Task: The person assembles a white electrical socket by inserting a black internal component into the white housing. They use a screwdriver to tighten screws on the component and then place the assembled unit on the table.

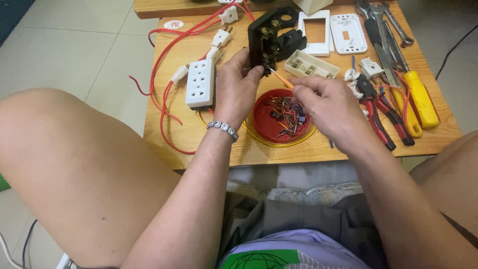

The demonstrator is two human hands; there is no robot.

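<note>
Head view, looking down over the knees at a low wooden bench (199, 139). Centre of the frame: the left hand (236, 92) grips a black electrical fitting (266, 40) upright, fingers closed around its near edge — apparently so that its open side with the metal contacts faces the tool. The right hand (328, 107), fingers pinched shut, holds a slim orange-shafted screwdriver (283, 79), its tip touching the lower part of the fitting.

Just below the hands sits a red dish (261, 124) of small screws and bits, close enough to be in easy reach. Left of centre lies a white multi-socket block (200, 82), trailing red wire (169, 50) to white plugs near the upper edge. Upper centre to right: white switch housings and face plates (314, 32). Right edge: red-handled pliers (381, 112), yellow-handled screwdrivers (420, 99) and steel spanners (383, 25), laid side by side.

The bench is pale varnished wood, cluttered — it stands on a floor of light tiles (74, 45), visible in the upper left.
</note>
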